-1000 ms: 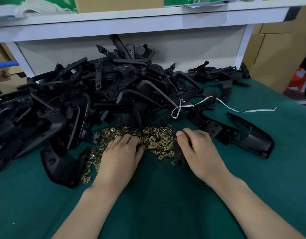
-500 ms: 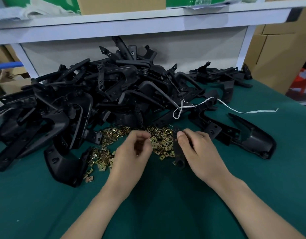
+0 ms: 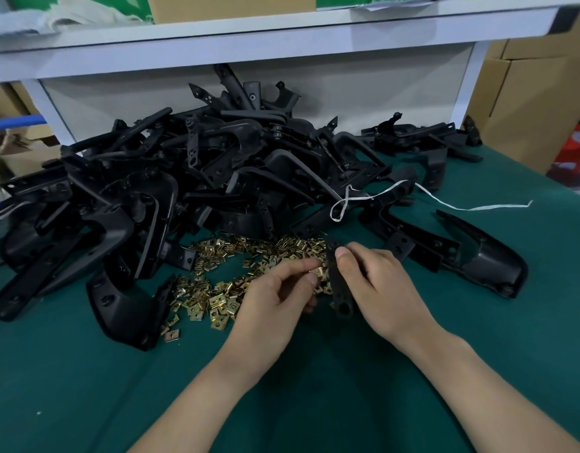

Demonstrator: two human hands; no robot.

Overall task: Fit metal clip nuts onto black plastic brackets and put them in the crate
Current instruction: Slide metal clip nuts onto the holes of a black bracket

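In the head view, a brass-coloured clip nut [image 3: 315,272] is being pinched by the left hand [image 3: 275,299] against a narrow black bracket [image 3: 340,297]. The bracket is being gripped by the right hand [image 3: 380,289], over the loose clip-nut pile [image 3: 223,289] on the green mat [image 3: 314,380].

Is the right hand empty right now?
No, the right hand grips a narrow black bracket, while the left hand pinches a clip nut beside it.
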